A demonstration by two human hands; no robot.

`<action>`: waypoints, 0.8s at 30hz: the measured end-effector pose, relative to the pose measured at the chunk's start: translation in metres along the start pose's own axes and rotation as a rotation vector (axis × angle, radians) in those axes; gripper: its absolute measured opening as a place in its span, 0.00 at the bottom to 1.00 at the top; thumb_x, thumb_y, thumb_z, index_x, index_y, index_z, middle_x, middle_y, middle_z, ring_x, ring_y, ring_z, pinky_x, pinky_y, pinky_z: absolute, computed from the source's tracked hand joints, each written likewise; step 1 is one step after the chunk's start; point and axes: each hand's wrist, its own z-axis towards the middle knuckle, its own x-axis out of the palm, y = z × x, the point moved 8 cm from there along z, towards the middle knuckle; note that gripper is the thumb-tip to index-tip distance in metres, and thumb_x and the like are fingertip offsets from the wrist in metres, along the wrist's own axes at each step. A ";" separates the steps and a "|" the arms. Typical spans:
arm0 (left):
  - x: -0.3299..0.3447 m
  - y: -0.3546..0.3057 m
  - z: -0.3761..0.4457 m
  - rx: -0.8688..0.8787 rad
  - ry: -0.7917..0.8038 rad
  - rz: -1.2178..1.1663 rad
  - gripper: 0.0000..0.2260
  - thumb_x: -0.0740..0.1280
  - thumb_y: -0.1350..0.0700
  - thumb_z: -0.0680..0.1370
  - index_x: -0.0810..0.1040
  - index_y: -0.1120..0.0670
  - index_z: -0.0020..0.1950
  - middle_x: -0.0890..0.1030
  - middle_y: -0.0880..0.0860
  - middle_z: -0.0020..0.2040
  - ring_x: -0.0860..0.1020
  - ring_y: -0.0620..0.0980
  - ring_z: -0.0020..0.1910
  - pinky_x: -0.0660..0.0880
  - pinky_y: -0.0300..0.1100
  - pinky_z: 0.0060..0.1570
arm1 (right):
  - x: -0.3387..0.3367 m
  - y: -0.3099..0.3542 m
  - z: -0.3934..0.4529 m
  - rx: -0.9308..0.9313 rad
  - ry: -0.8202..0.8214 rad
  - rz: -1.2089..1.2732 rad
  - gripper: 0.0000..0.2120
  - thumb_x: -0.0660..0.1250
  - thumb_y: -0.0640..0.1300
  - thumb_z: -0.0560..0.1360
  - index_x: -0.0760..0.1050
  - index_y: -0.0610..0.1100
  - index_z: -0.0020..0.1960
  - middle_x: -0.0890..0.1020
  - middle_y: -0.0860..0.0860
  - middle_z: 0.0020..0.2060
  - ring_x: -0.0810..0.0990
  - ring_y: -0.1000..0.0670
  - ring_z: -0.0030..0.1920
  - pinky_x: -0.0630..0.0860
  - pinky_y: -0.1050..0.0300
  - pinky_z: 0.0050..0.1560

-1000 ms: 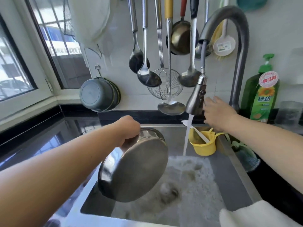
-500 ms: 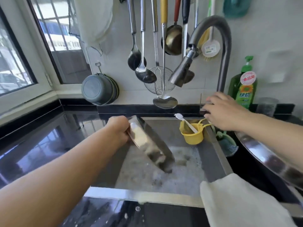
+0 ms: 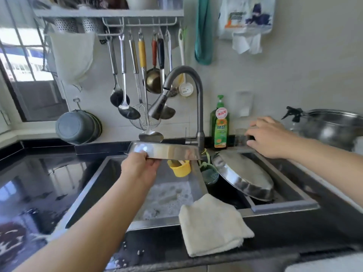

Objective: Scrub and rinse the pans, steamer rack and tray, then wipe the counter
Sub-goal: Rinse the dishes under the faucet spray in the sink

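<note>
Left hand (image 3: pixel 140 167) grips steel pan (image 3: pixel 164 151) by its rim, level above suds-filled sink (image 3: pixel 169 195). Right hand (image 3: pixel 270 137) relaxed, empty, over right basin (image 3: pixel 284 208) holding tilted steel tray (image 3: pixel 243 176).

- The pan (image 3: pixel 165 152) you grip with your left hand (image 3: pixel 140 168) is polished steel, mirror-bright.
- The second pan (image 3: pixel 243 173) looks like brushed metal, duller, with a glossy rim.
- The sink (image 3: pixel 284 208) walls are matt steel.
- The counter (image 3: pixel 39 185) is black, glossy and wet.
- The cloth (image 3: pixel 213 224) is cream, nubby terry.
- The bottle (image 3: pixel 220 124) is shiny green plastic.
- The cup (image 3: pixel 179 169) is smooth yellow plastic.
</note>
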 end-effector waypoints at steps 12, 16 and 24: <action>0.104 0.171 0.011 -0.140 0.300 0.241 0.06 0.56 0.66 0.86 0.68 0.57 0.51 0.74 0.56 0.37 0.76 0.52 0.32 0.80 0.58 0.53 | 0.057 -0.082 -0.063 0.219 0.149 0.077 0.20 0.57 0.56 0.83 0.72 0.51 0.72 0.69 0.47 0.73 0.61 0.43 0.74 0.59 0.46 0.75; 0.100 0.211 0.022 -0.216 0.259 0.359 0.04 0.58 0.65 0.86 0.71 0.59 0.57 0.78 0.58 0.46 0.79 0.52 0.38 0.81 0.53 0.47 | 0.086 -0.092 -0.068 0.251 0.186 0.147 0.20 0.57 0.55 0.83 0.72 0.51 0.72 0.68 0.48 0.73 0.60 0.44 0.74 0.60 0.46 0.74; 0.113 0.204 0.032 -0.037 0.331 1.475 0.10 0.62 0.53 0.84 0.78 0.59 0.55 0.84 0.60 0.41 0.85 0.55 0.35 0.84 0.46 0.33 | 0.130 -0.074 -0.052 0.216 0.236 0.220 0.20 0.57 0.55 0.83 0.71 0.51 0.73 0.67 0.49 0.75 0.58 0.45 0.75 0.60 0.47 0.75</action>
